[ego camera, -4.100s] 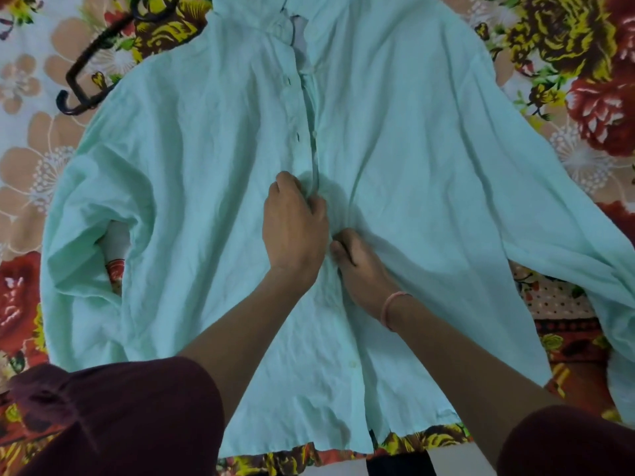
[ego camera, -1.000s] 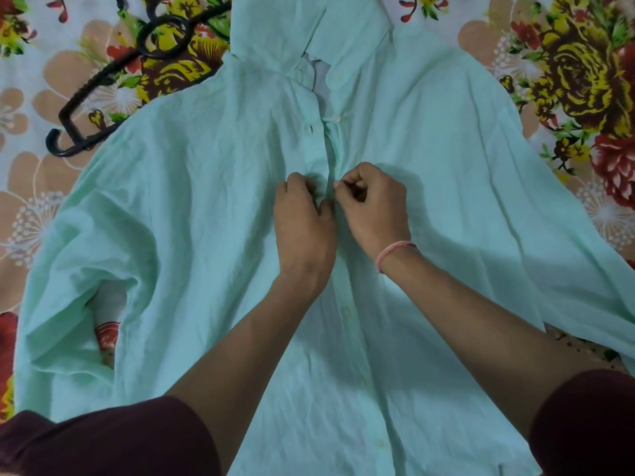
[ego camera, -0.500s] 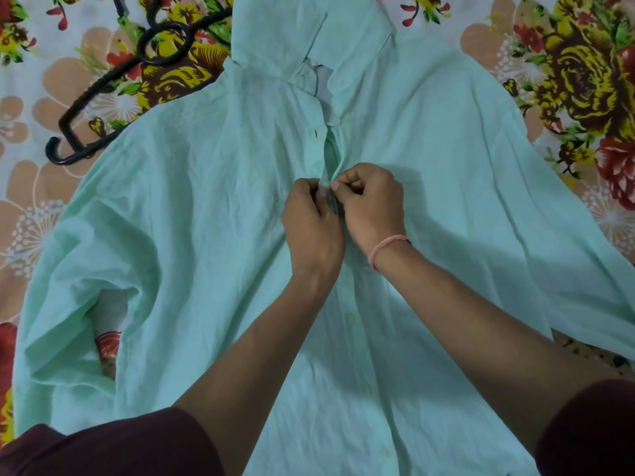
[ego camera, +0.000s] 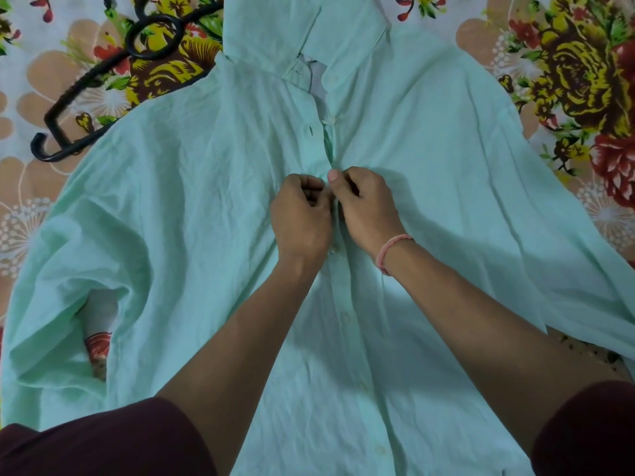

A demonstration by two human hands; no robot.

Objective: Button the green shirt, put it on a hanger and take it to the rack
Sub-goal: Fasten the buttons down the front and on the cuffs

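While the green shirt point(ego camera: 206, 235) lies flat, front up, the left hand point(ego camera: 300, 218) and right hand point(ego camera: 366, 209) pinch its placket mid-chest; aligning button and hole squarely would serve best. Beyond lies a black hanger point(ego camera: 103, 84) on the floral bedsheet point(ego camera: 567, 80).

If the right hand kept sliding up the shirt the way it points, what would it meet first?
Probably the unfastened button on the green shirt just above the right hand, then the collar. Nothing else seems to lie between.
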